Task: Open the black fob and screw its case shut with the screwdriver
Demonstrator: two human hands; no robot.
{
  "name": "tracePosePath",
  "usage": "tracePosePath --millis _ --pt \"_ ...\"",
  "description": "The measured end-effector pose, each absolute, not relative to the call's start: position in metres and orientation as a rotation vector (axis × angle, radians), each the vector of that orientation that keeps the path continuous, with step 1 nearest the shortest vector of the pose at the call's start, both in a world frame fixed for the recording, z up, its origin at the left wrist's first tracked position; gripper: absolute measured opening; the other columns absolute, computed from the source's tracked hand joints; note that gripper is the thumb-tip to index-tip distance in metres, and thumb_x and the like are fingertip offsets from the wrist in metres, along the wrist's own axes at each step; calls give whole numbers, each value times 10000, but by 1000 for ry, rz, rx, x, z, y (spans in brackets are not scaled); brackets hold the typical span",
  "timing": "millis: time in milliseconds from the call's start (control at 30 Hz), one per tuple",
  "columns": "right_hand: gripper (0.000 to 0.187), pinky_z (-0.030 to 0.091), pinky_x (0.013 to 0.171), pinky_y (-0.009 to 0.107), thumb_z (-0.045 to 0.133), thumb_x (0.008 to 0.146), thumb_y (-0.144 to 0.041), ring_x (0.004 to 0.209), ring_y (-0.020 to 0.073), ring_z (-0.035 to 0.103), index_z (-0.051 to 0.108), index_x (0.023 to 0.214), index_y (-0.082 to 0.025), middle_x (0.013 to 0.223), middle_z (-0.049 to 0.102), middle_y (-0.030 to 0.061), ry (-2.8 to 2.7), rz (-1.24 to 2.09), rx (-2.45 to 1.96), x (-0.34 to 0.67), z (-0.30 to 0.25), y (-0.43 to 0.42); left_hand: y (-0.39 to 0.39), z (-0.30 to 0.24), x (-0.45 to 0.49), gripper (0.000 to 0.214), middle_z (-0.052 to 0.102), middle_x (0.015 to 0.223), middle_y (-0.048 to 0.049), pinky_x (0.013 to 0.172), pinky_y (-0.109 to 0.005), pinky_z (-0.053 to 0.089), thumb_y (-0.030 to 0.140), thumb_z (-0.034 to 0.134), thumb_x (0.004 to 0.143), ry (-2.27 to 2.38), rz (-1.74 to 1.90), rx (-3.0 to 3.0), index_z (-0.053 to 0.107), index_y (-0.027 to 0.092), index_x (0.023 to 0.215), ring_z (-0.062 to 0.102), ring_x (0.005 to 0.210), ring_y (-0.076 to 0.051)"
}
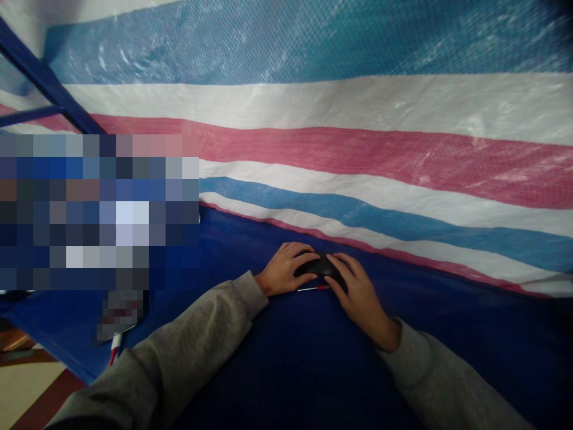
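Note:
Both my hands meet on a small black object (320,266), rounded like a computer mouse, lying on a dark blue cloth-covered table (290,358). My left hand (284,269) curls its fingers around the object's left side. My right hand (358,292) lies over its right side with fingers wrapped on it. A thin tool with a red handle and a metal shaft (313,288) lies on the cloth just under my hands. Both arms wear grey sleeves.
A striped tarpaulin (358,149) in blue, white and red rises right behind the table as a wall. A blurred-out patch (98,209) covers the left. Dark blue frame bars (49,83) stand at the upper left. Floor shows at the lower left (27,388).

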State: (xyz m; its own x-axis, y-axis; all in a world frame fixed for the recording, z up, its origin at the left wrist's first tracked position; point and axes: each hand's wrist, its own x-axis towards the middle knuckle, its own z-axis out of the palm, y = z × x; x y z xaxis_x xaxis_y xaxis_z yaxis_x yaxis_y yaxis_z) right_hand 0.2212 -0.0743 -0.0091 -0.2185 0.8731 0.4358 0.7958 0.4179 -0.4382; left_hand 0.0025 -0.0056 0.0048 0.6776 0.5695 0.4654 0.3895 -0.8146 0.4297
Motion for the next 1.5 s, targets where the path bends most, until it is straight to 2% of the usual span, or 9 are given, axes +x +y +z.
tracePosePath --millis 300,500,667,800,933,1067,1233,1400,1500 --pt "466 424 1043 485 494 940 -334 1200 267 506 460 1393 -227 1294 528 134 -2050 168 -1433 221 -12 -73 -5 2 3 408 620 1231 -106 942 -421 446 428 614 894 781 860 2619 590 185 1220 572 1115 -251" --pt "564 393 1088 457 487 934 -288 1305 249 436 338 1476 -250 1429 424 123 -1997 230 -1418 220 -7 -75 -8 8 3 392 642 1212 -95 942 -408 448 425 554 933 834 863 2583 578 185 1243 595 1084 -236" --pt "530 426 1050 443 500 919 -255 1246 240 496 399 1439 -226 1349 512 123 -1937 221 -1409 222 -2 -76 -8 11 3 339 689 1111 -73 920 -384 454 399 480 978 888 884 2516 593 177 1209 628 1001 -207" --pt "481 462 990 436 527 920 -307 1132 234 583 464 1389 -221 1226 629 101 -1890 240 -1423 222 -2 -75 -8 10 2 342 703 1070 -67 927 -381 455 378 405 1010 932 889 2490 579 181 1229 639 954 -189" --pt "486 481 945 436 532 917 -403 1056 242 625 509 1358 -200 1139 686 103 -1843 274 -1504 223 -1 -75 -9 12 2 374 634 1236 -88 998 -388 431 380 416 1005 904 929 2546 510 196 1318 579 1142 -200" --pt "465 487 927 440 470 940 -440 1039 244 639 542 1335 -207 1175 687 107 -1839 388 -1580 222 -1 -74 -10 11 2 454 507 1394 -125 1061 -431 390 439 484 967 793 909 2685 493 206 1356 464 1297 -247" --pt "378 473 930 426 413 964 -396 1060 236 629 597 1237 -210 1177 683 99 -1826 377 -1521 224 8 -71 -8 8 3 453 585 1301 -113 1048 -443 396 472 479 963 722 784 2737 518 227 1342 529 1221 -237" --pt "227 485 739 347 513 917 -372 754 191 635 646 862 -197 832 699 48 -1790 314 -1533 240 42 -64 -8 9 4 569 598 1282 -113 1033 -434 405 552 531 908 711 752 2754 504 207 1360 559 1175 -236" --pt "211 470 628 311 552 890 -387 658 171 611 646 829 -208 734 662 13 -2037 550 -1535 250 54 -62 -8 9 4 486 603 1274 -108 1004 -421 431 487 505 947 755 768 2731 519 207 1344 568 1155 -227"
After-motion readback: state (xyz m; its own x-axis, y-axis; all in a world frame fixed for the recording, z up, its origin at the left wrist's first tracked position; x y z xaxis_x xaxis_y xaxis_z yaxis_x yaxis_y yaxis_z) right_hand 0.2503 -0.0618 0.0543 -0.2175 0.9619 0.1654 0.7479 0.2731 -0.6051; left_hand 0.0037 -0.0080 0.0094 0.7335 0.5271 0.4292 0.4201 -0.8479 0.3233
